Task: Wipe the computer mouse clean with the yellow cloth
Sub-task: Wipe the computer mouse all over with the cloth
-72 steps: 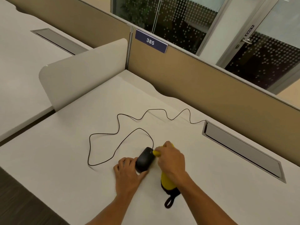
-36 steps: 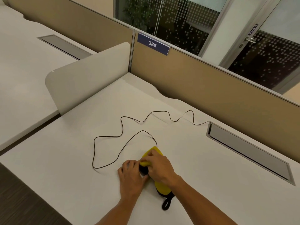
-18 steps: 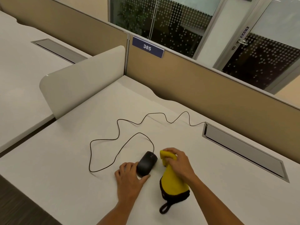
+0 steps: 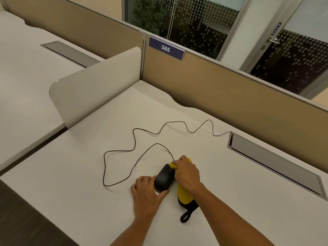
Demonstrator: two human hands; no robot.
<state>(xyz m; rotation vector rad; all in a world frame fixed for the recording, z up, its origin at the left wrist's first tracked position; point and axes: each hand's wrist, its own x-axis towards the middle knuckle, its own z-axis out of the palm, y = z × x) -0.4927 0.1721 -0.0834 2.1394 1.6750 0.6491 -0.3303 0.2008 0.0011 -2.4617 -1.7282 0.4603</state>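
black wired mouse (image 4: 164, 179) flat on the desk, yellow black-trimmed cloth (image 4: 184, 195) touching its right side.

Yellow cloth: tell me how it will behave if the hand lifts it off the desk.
The yellow cloth is bunched under the right hand and trails limp, so it would probably droop. It looks light. Its black loop would likely dangle. The left hand steadies the mouse, which suggests it slides easily.
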